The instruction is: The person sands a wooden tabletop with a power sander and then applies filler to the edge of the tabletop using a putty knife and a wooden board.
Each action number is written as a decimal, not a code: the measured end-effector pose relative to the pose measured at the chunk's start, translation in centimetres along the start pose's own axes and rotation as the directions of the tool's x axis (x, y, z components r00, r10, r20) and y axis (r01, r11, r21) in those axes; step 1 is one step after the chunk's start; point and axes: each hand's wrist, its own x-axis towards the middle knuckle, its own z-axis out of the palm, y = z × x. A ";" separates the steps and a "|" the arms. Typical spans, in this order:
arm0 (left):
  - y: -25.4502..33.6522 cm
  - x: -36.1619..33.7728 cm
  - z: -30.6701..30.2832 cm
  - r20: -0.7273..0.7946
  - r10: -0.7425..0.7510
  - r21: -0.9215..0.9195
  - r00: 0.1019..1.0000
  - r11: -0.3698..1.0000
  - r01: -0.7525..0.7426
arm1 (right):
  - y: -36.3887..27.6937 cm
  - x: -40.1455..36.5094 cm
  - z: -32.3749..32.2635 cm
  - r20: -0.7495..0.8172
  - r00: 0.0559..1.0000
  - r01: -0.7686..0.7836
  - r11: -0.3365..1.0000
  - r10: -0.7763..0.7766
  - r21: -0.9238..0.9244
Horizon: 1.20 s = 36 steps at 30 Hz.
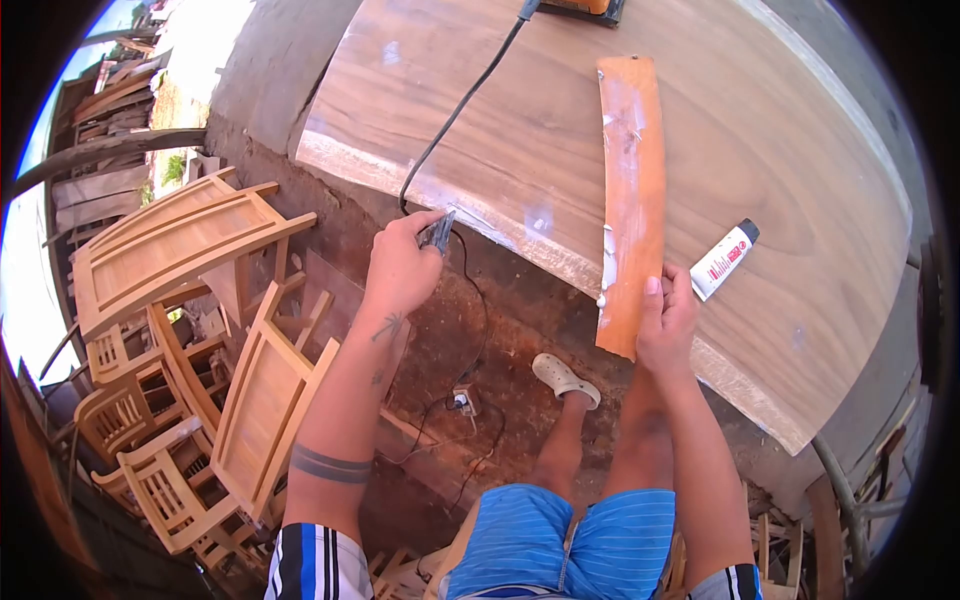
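My left hand (405,262) is closed on a small dark flat scraper (438,232), whose edge is at the near edge of the large wooden tabletop (480,130). With my right hand (668,325) I grip the lower end of a curved orange-brown board (635,180), thumb on its face. White paste is smeared along the board and clumped on its left edge. Paste also marks the tabletop's near edge. Right of the board lies a white tube (725,260) with a dark cap and red print.
A black cable (462,100) runs from an orange tool (590,8) across the tabletop and over its near edge. Wooden chairs and frames (180,250) are stacked at left. A power socket (463,402) sits on the dirt floor (510,340) near my foot.
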 end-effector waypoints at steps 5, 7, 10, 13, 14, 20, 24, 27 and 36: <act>1.4 0.4 0.5 0.038 0.030 0.154 0.999 0.987 -0.036 | 0.3 -0.1 -0.1 0.027 0.999 -0.032 0.999 0.032 -0.017; 1.4 -0.3 1.1 0.073 0.043 0.119 0.996 0.992 -0.051 | 0.4 -0.1 -0.1 0.028 0.999 -0.033 0.999 0.034 -0.008; 1.2 -1.9 2.5 0.035 0.110 0.052 0.993 0.992 -0.111 | 0.4 -0.1 -0.2 0.033 0.999 -0.039 0.999 0.039 -0.002; 0.3 -3.5 3.8 -0.012 0.210 -0.029 0.978 0.977 -0.210 | 0.2 0.0 -0.2 0.035 0.998 -0.052 0.998 0.051 0.020; -0.3 -3.7 3.9 -0.007 0.225 -0.096 0.974 0.970 -0.225 | 0.5 0.0 0.0 0.025 0.998 -0.054 0.998 0.053 0.042; -2.1 -3.6 4.8 -0.186 0.253 -0.159 0.949 0.946 -0.283 | 0.9 -0.1 0.1 -0.006 1.000 -0.001 0.999 0.001 0.048; -0.6 -5.5 6.7 -0.169 0.280 -0.157 0.945 0.939 -0.307 | 0.3 0.0 0.1 0.016 1.000 0.010 1.000 -0.010 0.006; -1.1 -6.1 6.9 -0.173 0.321 -0.167 0.931 0.922 -0.349 | 1.2 -0.1 0.2 0.043 0.998 -0.054 0.992 0.050 0.113; -1.4 -5.9 8.1 -0.246 0.274 -0.236 0.930 0.914 -0.331 | 0.2 -0.1 0.1 0.050 0.998 -0.028 1.000 0.028 0.003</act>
